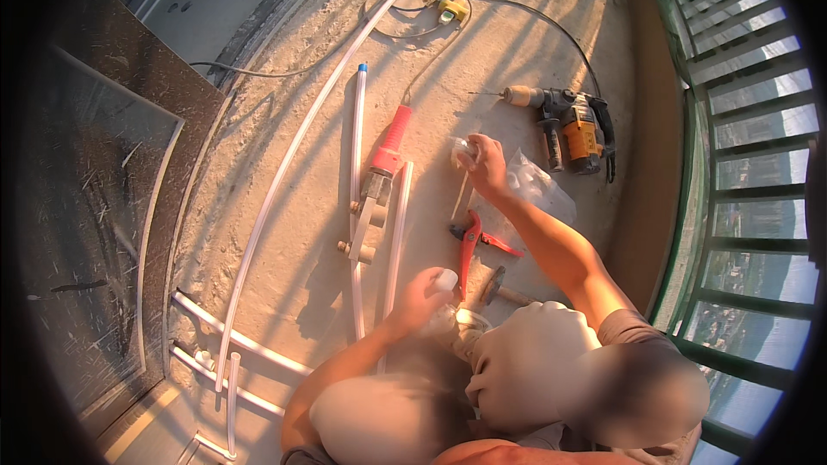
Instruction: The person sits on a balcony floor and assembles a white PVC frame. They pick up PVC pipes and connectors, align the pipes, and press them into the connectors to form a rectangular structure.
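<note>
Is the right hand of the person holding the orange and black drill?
No, the drill lies on the floor, apart from the right hand, which holds a small clear thing.

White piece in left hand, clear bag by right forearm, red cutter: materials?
White piece: probably plastic, evenly pale and smooth; too small to judge gloss.
Clear bag: thin plastic film, glossy, by its see-through creases and highlights.
Red cutter: perhaps painted metal, by its even red; moulded plastic possible.

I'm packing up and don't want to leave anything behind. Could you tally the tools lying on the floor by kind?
Power drill: 1
Red-handled pipe welding tool: 1
Red pipe cutter: 1
Hammer: 1
Total: 4
</note>
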`<state>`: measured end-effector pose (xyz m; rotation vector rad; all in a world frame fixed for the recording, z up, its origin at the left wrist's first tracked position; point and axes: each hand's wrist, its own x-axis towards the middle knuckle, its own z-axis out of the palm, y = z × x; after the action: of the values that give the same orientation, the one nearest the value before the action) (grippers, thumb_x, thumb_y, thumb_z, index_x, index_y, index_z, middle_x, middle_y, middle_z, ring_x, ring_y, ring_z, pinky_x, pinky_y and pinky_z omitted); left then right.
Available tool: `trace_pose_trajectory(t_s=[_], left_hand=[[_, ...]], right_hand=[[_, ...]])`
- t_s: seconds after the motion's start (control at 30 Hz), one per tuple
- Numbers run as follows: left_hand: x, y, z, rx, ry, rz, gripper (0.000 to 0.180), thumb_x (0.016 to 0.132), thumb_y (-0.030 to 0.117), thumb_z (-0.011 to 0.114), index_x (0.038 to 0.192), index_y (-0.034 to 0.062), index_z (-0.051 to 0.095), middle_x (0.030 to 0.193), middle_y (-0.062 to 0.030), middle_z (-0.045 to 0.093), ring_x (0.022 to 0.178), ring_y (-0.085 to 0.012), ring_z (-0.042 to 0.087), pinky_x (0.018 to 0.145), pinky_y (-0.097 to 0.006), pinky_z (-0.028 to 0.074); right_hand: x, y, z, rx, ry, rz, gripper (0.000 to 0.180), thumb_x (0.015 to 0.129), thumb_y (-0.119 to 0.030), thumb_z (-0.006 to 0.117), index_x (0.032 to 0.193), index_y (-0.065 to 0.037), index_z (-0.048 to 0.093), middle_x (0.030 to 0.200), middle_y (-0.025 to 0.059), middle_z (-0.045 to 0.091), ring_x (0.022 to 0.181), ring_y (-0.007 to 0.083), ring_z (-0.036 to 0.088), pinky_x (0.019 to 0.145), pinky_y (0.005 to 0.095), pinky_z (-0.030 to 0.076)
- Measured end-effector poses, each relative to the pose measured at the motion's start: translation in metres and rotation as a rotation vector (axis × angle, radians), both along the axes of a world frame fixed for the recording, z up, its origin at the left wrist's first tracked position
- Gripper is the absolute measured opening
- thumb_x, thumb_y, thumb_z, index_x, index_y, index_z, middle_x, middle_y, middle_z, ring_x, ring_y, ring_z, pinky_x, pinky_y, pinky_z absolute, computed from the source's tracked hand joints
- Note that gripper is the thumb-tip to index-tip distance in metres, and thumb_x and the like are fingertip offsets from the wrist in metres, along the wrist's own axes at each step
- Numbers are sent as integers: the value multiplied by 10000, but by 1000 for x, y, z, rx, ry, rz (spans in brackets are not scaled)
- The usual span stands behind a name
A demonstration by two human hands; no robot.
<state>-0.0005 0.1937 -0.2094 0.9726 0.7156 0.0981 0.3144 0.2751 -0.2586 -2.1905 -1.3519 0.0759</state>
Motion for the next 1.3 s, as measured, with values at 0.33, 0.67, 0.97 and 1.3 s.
trace_pose_trajectory(t_s=[0.33, 0.67, 0.97, 1.3], left_hand=[[-30, -59, 22, 326, 124, 468, 529, 967, 176, 698, 1405, -52, 509, 1402, -149, 507, 1123, -240, 626, 960, -372, 538], [-51, -97, 41, 932, 347, 543, 278, 1026, 196, 618, 1204, -16, 586, 1217, -190, 558, 1105, -391, 601, 906, -447, 526], [-52, -97, 45, 800, 244, 467, 334, 1066, 244, 567, 1328, 42, 606, 1308, -198, 583, 1200, -382, 570, 1020, -459, 476], [-59, -108, 38, 681, 321, 333, 547, 1034, 358, 616, 1409, -23, 502, 1370, -231, 520, 1282, -420, 540, 1057, -481, 470]], right_hand=[[-132, -94, 92, -791, 1528, 426, 609, 1080, -557, 544, 1523, -140, 517, 1411, 68, 579, 1287, 257, 581, 1030, 494, 525], [-183, -157, 67, -974, 2195, 196, 494, 1104, -441, 543, 1470, -110, 546, 1418, 58, 604, 1355, 205, 531, 1119, 441, 448], [-181, -167, 73, -805, 2112, 265, 302, 1113, -272, 503, 1315, -69, 600, 1252, 17, 627, 1192, 172, 600, 1034, 356, 478], [-173, -160, 102, -903, 2169, 390, 417, 1114, -387, 473, 1314, -60, 637, 1224, 33, 678, 1130, 157, 617, 985, 327, 476]])
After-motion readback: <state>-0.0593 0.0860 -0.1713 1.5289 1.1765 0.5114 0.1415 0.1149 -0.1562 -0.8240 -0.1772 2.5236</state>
